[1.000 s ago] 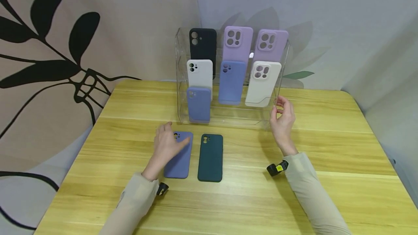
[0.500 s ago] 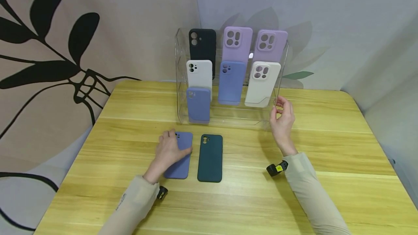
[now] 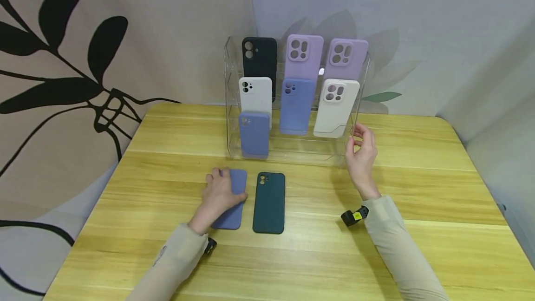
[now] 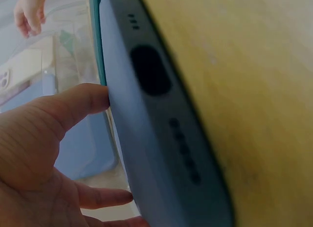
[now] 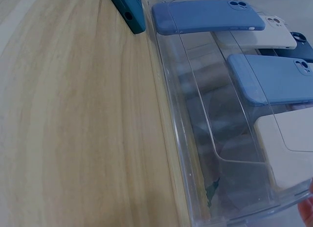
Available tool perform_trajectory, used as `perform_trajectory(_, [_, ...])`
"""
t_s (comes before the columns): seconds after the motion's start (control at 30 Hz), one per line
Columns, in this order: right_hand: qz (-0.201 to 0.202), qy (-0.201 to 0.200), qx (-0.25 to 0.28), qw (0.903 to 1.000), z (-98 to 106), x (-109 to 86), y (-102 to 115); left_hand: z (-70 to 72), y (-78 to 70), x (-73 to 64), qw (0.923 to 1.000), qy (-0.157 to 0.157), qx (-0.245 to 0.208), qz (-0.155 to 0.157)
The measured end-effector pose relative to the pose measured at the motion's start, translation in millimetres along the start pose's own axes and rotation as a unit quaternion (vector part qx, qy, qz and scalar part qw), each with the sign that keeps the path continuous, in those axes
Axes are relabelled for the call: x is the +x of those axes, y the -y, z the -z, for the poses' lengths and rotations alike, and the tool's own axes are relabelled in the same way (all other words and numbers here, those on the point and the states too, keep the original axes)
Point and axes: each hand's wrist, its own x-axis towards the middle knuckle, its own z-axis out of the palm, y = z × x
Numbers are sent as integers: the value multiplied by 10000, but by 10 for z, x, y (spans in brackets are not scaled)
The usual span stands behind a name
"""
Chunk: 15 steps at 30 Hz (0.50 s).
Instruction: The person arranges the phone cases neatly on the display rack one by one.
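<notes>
My left hand (image 3: 218, 194) lies over a purple-blue phone case (image 3: 232, 215) on the table, its thumb at the right edge and its fingers at the far left part. In the left wrist view the thumb and fingertips grip the sides of this phone case (image 4: 146, 129), whose port cutout faces the camera. Just to its right lies a dark green phone case (image 3: 269, 203). At the right front corner of a clear tiered display stand (image 3: 309, 156), my right hand (image 3: 362, 154) pinches the edge between thumb and fingers. Only a fingertip shows in the right wrist view.
On the stand's tiers lean a black case (image 3: 260, 57), two lilac cases (image 3: 304, 66), two white cases (image 3: 336, 110) and two blue cases (image 3: 254, 136). The wooden table (image 3: 418, 175) meets a wall behind, printed with dark leaves (image 3: 66, 8).
My left hand has come down onto the purple-blue case and moved slightly right, its fingers closing around the edges. My right hand stays at the stand's corner.
</notes>
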Motion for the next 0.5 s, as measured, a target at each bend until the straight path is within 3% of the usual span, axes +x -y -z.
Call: perform_trajectory(0.5, [54,-45,-8,10000,1,3,14,-30,5,37,9999,-88,-86,-62])
